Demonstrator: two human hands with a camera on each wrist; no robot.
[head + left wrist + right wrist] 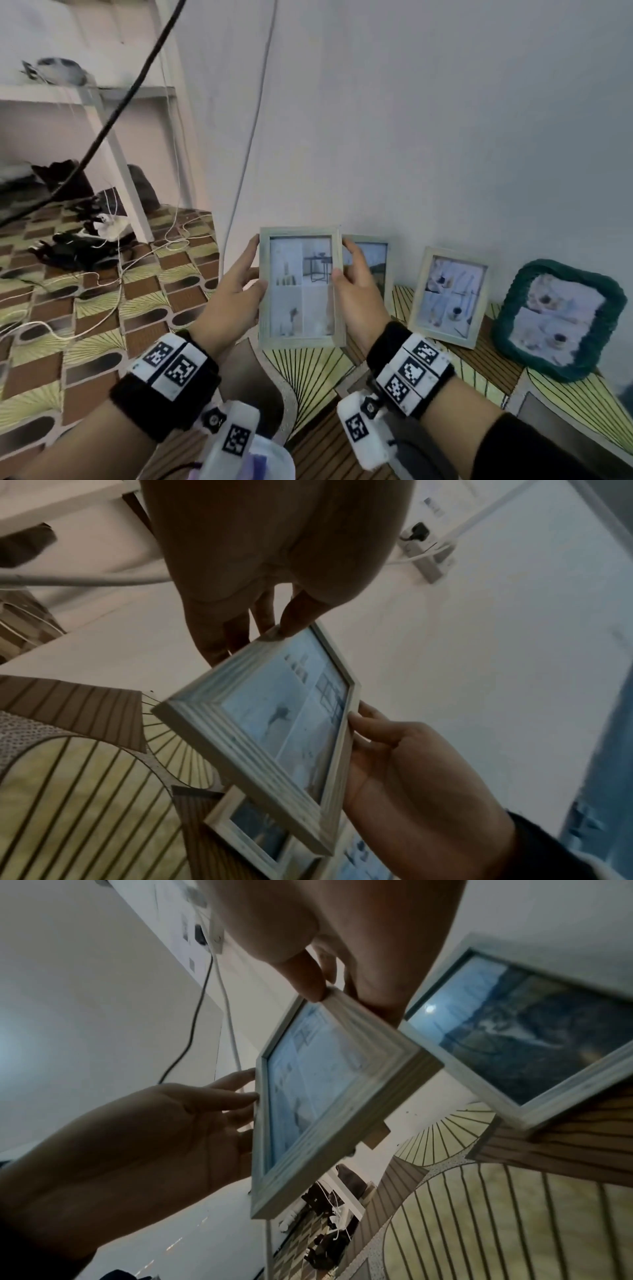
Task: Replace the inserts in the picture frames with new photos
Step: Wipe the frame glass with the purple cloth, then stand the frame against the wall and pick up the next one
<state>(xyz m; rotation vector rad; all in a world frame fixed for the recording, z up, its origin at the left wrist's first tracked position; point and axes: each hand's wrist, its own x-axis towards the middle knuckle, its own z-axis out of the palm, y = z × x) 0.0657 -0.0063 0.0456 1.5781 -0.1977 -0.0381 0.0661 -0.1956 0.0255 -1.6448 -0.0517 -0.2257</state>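
Observation:
A pale wooden picture frame (301, 337) with a four-part photo behind its glass is held upright in both hands, a little above the table's left end. My left hand (251, 270) grips its left side, thumb on the front and fingers behind. My right hand (344, 260) pinches the upper right side the same way. The left wrist view shows the frame (219, 723), my left thumb on its top corner and the right hand (404, 772) on the far side. In the right wrist view the frame (387, 1069) hangs off the table; a back stand flap (377, 1131) shows below it.
Three more frames lean on the wall: a landscape photo frame (376, 270) just behind my right hand, a pale frame (448, 298) and a green knitted frame (558, 318). The table (308, 377) has a patterned cloth. Cables and dark clutter (85, 240) lie on the floor at left.

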